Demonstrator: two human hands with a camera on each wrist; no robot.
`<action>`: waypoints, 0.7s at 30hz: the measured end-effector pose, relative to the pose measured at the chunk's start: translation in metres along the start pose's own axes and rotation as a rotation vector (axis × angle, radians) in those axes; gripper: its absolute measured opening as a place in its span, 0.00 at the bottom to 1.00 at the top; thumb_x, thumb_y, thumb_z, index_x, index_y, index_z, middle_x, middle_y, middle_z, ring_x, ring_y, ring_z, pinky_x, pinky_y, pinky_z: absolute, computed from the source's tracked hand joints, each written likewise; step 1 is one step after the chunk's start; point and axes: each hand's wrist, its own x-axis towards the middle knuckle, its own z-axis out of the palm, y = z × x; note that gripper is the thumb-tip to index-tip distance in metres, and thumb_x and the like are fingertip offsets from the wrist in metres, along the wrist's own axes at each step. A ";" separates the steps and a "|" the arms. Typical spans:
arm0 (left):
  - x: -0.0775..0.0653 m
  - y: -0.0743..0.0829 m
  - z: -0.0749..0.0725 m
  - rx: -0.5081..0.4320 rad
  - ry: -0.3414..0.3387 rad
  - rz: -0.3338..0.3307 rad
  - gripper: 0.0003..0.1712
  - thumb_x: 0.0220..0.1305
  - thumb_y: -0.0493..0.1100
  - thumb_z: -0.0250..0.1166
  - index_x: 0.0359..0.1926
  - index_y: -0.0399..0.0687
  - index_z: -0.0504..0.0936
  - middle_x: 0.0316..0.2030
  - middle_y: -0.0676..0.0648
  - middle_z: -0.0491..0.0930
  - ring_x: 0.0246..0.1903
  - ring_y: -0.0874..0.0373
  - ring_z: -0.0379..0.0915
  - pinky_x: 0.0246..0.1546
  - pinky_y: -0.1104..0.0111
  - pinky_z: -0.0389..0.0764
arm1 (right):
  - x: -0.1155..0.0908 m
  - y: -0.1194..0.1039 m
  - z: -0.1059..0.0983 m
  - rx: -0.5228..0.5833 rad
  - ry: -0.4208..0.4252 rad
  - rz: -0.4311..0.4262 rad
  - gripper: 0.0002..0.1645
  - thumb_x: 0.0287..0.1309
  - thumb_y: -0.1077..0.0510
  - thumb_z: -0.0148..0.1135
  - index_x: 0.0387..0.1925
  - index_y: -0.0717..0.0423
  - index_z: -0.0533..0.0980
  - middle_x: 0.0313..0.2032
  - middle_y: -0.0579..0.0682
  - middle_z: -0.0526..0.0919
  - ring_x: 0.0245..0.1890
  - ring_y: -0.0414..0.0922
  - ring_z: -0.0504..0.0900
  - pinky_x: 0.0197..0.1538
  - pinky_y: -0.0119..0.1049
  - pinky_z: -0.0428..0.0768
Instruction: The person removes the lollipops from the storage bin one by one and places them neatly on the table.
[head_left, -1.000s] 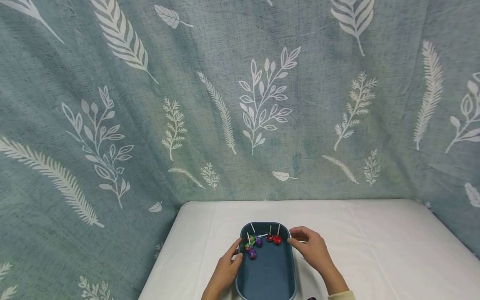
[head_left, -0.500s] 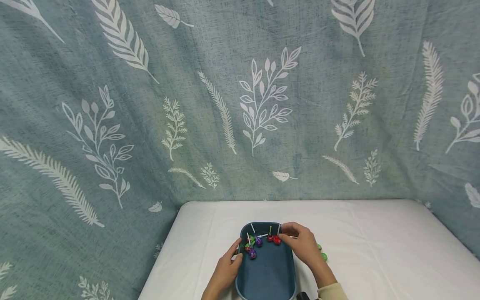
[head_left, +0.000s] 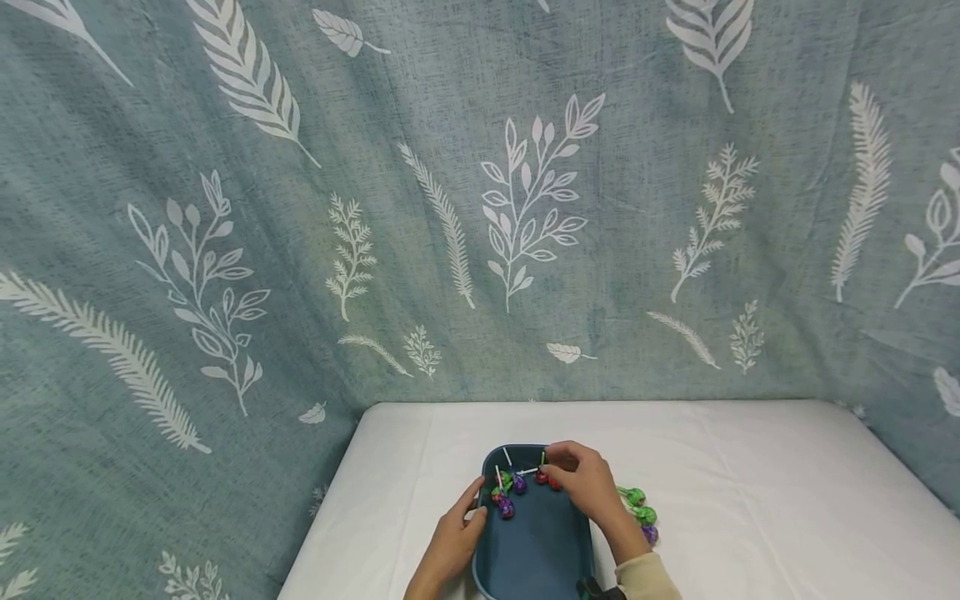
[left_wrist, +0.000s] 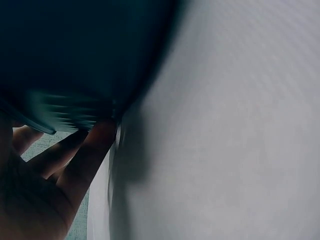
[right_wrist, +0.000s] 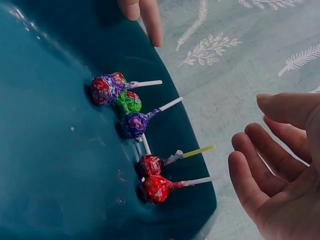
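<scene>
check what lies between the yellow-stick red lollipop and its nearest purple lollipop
A white lollipop stick lies between the red lollipop and purple lollipop; right wrist and head views show it.

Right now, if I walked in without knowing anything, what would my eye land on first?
Probably the shiny red, purple and green lollipops, bunched toward the far end of a dark blue tray. Next, two hands: the left hand touching the tray's left side, the right hand near its far right corner. Behind everything, a grey-green cloth with white leaf prints fills most of the head view.
</scene>
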 end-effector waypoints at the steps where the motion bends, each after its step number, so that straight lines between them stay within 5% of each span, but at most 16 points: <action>1: 0.000 0.000 0.000 0.002 0.000 0.001 0.30 0.75 0.44 0.55 0.75 0.52 0.67 0.59 0.31 0.77 0.45 0.42 0.84 0.48 0.45 0.81 | 0.001 0.000 0.001 -0.002 0.002 -0.005 0.14 0.58 0.62 0.73 0.46 0.58 0.84 0.42 0.51 0.87 0.44 0.51 0.86 0.47 0.51 0.82; 21: -0.001 -0.001 0.000 -0.024 -0.010 0.018 0.29 0.76 0.44 0.54 0.75 0.51 0.66 0.59 0.30 0.77 0.46 0.40 0.84 0.49 0.45 0.81 | 0.015 0.007 0.032 -0.093 -0.119 -0.032 0.16 0.55 0.65 0.73 0.46 0.63 0.84 0.42 0.54 0.87 0.43 0.53 0.86 0.47 0.52 0.82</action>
